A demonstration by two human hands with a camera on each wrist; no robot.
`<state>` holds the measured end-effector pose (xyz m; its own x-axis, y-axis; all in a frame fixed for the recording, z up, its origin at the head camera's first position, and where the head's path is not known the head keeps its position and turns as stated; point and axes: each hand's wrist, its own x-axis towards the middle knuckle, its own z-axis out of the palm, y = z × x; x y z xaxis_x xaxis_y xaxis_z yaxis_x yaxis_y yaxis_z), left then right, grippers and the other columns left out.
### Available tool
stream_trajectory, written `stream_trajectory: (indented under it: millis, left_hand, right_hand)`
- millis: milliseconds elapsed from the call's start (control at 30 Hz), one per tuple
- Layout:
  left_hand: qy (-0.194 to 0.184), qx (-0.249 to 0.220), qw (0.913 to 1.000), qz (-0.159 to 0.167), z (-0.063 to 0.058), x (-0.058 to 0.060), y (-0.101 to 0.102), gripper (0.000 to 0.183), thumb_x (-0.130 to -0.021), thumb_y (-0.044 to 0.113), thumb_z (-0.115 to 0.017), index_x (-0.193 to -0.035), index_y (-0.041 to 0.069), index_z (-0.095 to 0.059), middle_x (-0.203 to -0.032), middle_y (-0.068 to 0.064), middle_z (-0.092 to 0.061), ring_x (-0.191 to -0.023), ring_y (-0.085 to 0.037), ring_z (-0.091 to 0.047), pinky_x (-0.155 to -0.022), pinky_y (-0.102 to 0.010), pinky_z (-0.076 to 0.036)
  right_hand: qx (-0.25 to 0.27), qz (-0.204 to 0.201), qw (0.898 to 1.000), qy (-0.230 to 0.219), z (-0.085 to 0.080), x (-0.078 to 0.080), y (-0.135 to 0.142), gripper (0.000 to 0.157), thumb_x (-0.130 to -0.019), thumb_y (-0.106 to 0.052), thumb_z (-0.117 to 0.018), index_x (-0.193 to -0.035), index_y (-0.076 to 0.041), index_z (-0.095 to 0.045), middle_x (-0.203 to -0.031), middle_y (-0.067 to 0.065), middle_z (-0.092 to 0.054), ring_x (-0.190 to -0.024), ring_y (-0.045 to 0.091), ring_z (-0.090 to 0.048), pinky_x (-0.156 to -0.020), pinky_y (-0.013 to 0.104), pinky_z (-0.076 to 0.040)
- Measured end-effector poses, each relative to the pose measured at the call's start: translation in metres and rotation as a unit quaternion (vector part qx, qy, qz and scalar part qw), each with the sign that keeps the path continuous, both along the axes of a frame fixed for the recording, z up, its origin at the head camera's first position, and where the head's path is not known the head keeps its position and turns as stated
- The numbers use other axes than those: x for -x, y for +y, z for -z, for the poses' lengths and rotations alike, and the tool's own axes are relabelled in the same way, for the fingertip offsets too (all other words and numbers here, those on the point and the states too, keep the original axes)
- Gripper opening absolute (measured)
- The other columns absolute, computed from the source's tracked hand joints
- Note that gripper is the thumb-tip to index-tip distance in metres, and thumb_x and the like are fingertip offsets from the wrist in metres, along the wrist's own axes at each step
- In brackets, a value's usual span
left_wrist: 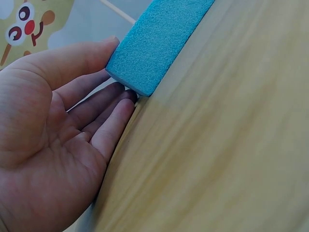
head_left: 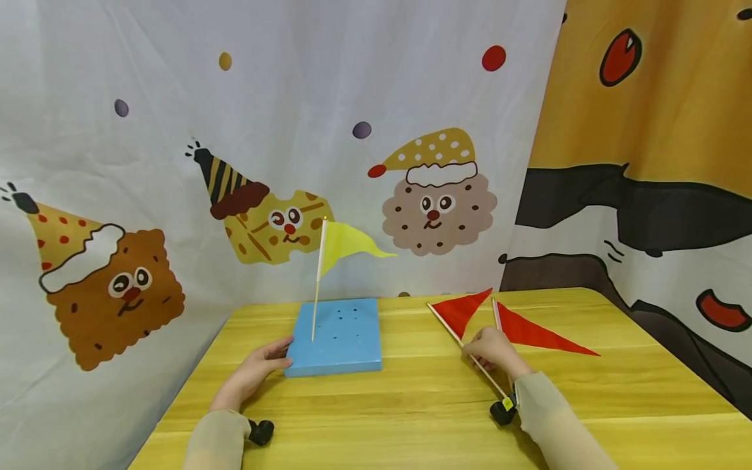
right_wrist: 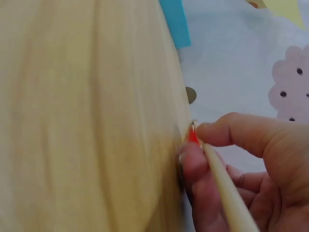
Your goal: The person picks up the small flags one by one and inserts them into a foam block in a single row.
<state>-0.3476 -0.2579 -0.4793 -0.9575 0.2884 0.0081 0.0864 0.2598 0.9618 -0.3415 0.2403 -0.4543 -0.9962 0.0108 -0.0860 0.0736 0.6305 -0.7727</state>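
A blue foam block (head_left: 346, 356) with several small holes in its top lies flat on the table. A yellow flag (head_left: 346, 245) stands upright in it on a thin stick. My left hand (head_left: 261, 369) holds the block's left edge, its thumb and fingers at the corner (left_wrist: 137, 67). Over to the right, my right hand (head_left: 492, 349) pinches the wooden stick (right_wrist: 224, 186) of a red flag (head_left: 461, 313) between thumb and fingers. This flag slants up and left, low over the table. Right beside that hand is a second red flag (head_left: 540, 329), its stick partly hidden behind the hand.
The wooden table (head_left: 376, 418) reaches back to a cloth backdrop (head_left: 352, 78) printed with cartoon biscuits and cheese. Black wrist cameras sit at my left cuff (head_left: 217, 437) and right cuff (head_left: 546, 411).
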Motion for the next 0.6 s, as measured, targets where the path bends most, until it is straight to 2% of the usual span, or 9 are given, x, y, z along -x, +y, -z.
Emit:
stream_trajectory:
  millis: [133,267,400,600]
  left_hand:
    - [-0.001,-0.005,1.0000,0.001,-0.001,-0.001,0.000,0.063,-0.081,0.019,-0.064,-0.136,0.010,-0.035,-0.138,-0.015,-0.031,-0.126,-0.030,-0.027,-0.100,-0.048,-0.023]
    - [-0.002,-0.003,1.0000,0.002,-0.001,0.000,0.000,0.063,-0.081,0.019,-0.064,-0.137,0.010,-0.035,-0.138,-0.014,-0.031,-0.126,-0.030,-0.027,-0.100,-0.047,-0.024]
    - [-0.002,0.001,1.0000,0.000,0.000,0.001,0.000,0.063,-0.081,0.020,-0.064,-0.137,0.012,-0.035,-0.139,-0.012,-0.031,-0.126,-0.029,-0.027,-0.099,-0.047,-0.024]
    - [-0.005,0.003,1.0000,-0.007,0.002,0.002,-0.001,0.064,-0.080,0.021,-0.065,-0.136,0.013,-0.036,-0.138,-0.012,-0.032,-0.126,-0.029,-0.028,-0.099,-0.047,-0.024]
  right_hand:
    - [0.079,-0.014,0.996,-0.043,0.003,0.004,0.006,0.023,-0.076,-0.019,-0.067,-0.073,0.003,-0.062,-0.062,0.012,-0.062,-0.048,0.022,-0.059,-0.045,0.033,-0.049]
    - [0.150,-0.038,0.985,-0.081,0.005,0.007,0.010,0.032,-0.081,-0.026,-0.063,-0.087,0.005,-0.061,-0.070,0.014,-0.064,-0.055,0.022,-0.061,-0.052,0.035,-0.051]
    - [0.194,-0.068,0.974,-0.099,0.003,0.008,0.013,0.040,-0.084,-0.029,-0.058,-0.097,0.009,-0.060,-0.076,0.013,-0.065,-0.058,0.021,-0.062,-0.054,0.032,-0.051]
    - [0.234,-0.099,0.961,-0.112,-0.002,0.007,0.012,0.040,-0.086,-0.025,-0.056,-0.109,0.008,-0.057,-0.081,0.009,-0.066,-0.060,0.013,-0.060,-0.053,0.023,-0.048]
